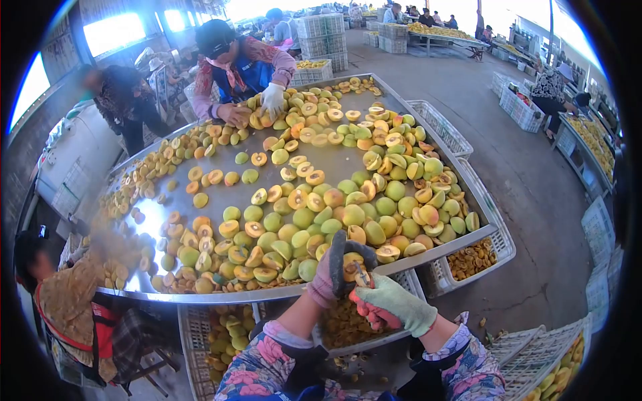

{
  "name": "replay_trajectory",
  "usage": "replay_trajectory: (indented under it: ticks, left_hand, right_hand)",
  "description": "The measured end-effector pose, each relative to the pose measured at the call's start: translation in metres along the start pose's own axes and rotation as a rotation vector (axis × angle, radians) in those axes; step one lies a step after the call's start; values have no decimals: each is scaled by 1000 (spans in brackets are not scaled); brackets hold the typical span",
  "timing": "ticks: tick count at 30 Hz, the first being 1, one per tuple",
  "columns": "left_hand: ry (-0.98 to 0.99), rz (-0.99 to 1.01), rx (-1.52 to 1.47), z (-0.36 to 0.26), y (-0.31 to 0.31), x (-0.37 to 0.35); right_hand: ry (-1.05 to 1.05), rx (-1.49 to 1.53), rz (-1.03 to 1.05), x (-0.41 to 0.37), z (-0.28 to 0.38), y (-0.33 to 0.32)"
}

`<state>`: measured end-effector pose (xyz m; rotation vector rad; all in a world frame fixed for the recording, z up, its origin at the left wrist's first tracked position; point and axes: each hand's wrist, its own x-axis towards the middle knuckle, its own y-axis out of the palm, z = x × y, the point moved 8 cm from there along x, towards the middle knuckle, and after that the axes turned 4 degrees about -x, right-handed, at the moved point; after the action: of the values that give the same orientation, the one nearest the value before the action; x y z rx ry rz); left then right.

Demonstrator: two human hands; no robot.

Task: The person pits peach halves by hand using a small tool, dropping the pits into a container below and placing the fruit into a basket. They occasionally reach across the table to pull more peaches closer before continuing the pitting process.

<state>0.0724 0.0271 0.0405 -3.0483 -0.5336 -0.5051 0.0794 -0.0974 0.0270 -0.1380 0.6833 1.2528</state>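
**Peach half in the left hand, tool at its cut face**

At the far left a seated co-worker [63, 301] leans at the tray [200, 296], a steel table heaped with green and yellow peach halves. Below the tray's near rim stands a crate [194, 334] of fruit.

Next comes the left hand [330, 273], in a grey glove with a pink cuff. It is clenched round one half [352, 264], with the fingers curled over the top and the cut face turned toward 4 o'clock. The half sits just in front of the rim and touches only the glove and the tool [362, 276].

The tool is short, and its kind is too small to tell. Its long axis runs from 5 o'clock to 11 o'clock, with the tip at the cut face.

The right hand [396, 307], in a green glove with a red palm, grasps the tool's lower end. From this hand the half lies at 11 o'clock, close by, and the two gloves nearly touch. The left hand is therefore the one on the fruit, and the right meets it only through the tool.

Beneath both hands a pit crate [412, 284] holds brown pits. At 2 o'clock from the right hand a side crate [503, 246] holds more.

At 12 o'clock across the tray, well apart, a far co-worker [241, 63] in white gloves bends over the halves.
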Motion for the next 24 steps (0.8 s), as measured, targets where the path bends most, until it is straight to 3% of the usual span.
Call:
replay_trajectory:
  ticks: [3, 6, 8, 12, 15, 18, 20, 21, 24]
  left_hand:
    - [4, -16, 153, 0, -1, 1]
    - [-113, -24, -23, 2, 4, -1]
    - [104, -56, 410, -19, 3, -1]
    - [37, -105, 281, -10, -5, -2]
    - [21, -32, 274, 2, -6, -1]
    - [97, -51, 382, 0, -4, -6]
    - [192, -275, 514, 1, -14, -12]
    - [194, -272, 515, -4, -13, -12]
    - [143, -213, 502, -15, -9, -9]
  right_hand:
    - [-43, -83, -37, 3, 1, 2]
    - [-23, -148, -72, 2, 4, -1]
    - [32, 34, 36, 1, 0, 2]
    - [17, -29, 17, 3, 2, 6]
    - [8, -161, -75, 5, 1, 3]
    - [28, -58, 36, 4, 2, 8]
    - [25, 65, 61, 3, 4, 9]
    - [22, 67, 60, 4, 3, 12]
    - [-35, -152, -89, 10, 2, 7]
